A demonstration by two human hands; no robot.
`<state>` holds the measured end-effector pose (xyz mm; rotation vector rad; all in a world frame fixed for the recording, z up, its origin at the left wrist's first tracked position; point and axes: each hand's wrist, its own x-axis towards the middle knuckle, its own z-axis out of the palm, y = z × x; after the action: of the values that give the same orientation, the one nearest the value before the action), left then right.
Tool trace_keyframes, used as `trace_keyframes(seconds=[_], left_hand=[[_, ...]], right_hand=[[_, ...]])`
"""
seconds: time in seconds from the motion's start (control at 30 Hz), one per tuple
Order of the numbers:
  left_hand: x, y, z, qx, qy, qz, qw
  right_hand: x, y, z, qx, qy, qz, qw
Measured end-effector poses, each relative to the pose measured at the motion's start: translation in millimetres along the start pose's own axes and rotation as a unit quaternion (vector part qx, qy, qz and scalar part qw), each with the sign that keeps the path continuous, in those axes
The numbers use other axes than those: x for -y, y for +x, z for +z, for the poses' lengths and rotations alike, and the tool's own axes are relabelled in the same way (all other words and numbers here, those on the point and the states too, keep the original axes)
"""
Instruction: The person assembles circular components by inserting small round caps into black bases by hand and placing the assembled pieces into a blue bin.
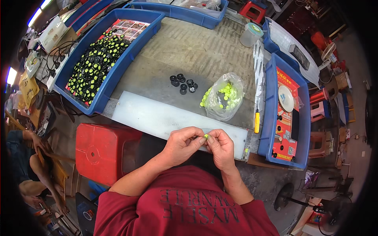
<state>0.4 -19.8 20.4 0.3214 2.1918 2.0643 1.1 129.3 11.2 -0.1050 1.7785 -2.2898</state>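
My left hand (pixel 182 144) and my right hand (pixel 221 148) meet over the white board (pixel 157 111) at the table's near edge. Their thumbs and fingertips pinch a small yellow-green cap (pixel 206 136) between them; fingers cover most of it, so I cannot tell whether a black part is joined to it. Beyond the board lies a small group of black wheel-like discs (pixel 183 86). To their right sits a clear plastic bag (pixel 223 113), open, with yellow-green caps inside. More loose caps (pixel 206 96) lie along the bag's left side.
A blue tray (pixel 136 49) on the left holds many black discs with yellow-green centres. Another blue tray (pixel 267 118) at right has a white dish (pixel 286 98) and a few black discs. A yellow-handled tool (pixel 257 122) lies between. A red stool (pixel 98 151) stands left; someone sits farther left.
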Motion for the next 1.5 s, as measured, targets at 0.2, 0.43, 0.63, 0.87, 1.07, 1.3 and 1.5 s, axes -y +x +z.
trace_keyframes(seconds=[0.2,0.43,0.63,0.87,1.07,1.3,1.5], left_hand=[[7,0,6,0.0,-0.184,-0.031,0.982],[8,5,0,0.015,-0.151,-0.099,0.983],[3,6,0,0.012,-0.133,-0.114,0.985],[4,5,-1,-0.012,-0.203,-0.127,0.971],[2,5,-3,-0.01,-0.237,-0.142,0.961],[1,4,-3,0.01,-0.266,-0.14,0.954],[3,4,-2,0.026,-0.238,-0.116,0.964]], right_hand=[[5,-1,2,0.003,0.003,-0.012,1.0],[6,0,-3,-0.011,-0.014,-0.006,1.0],[10,1,0,-0.014,-0.017,0.006,1.0],[9,1,0,0.008,-0.029,-0.001,1.0],[10,3,3,-0.011,-0.038,-0.018,0.999],[11,3,3,-0.013,-0.035,-0.007,0.999],[12,3,3,-0.002,-0.034,-0.005,0.999]])
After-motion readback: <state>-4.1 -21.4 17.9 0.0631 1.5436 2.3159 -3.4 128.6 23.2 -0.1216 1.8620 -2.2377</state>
